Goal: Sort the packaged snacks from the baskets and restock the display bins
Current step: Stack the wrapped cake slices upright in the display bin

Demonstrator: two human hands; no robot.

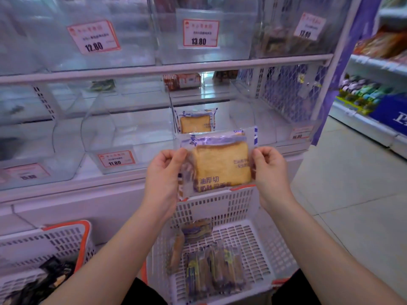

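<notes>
I hold a clear-wrapped slice of thick yellow toast [220,164] upright before the shelving, my left hand [164,170] pinching its nine o'clock edge, my right hand [272,170] pinching its three o'clock edge. At twelve o'clock, a matching packet [195,122] stands in a clear plastic display bin [220,134]. At six o'clock, a white slotted basket [262,249] holds more wrapped snacks [211,267].

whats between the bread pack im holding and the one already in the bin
Only the bin's clear front wall, in the head view. The held toast pack, pinched by left hand and right hand, overlaps it below the binned pack.
</notes>
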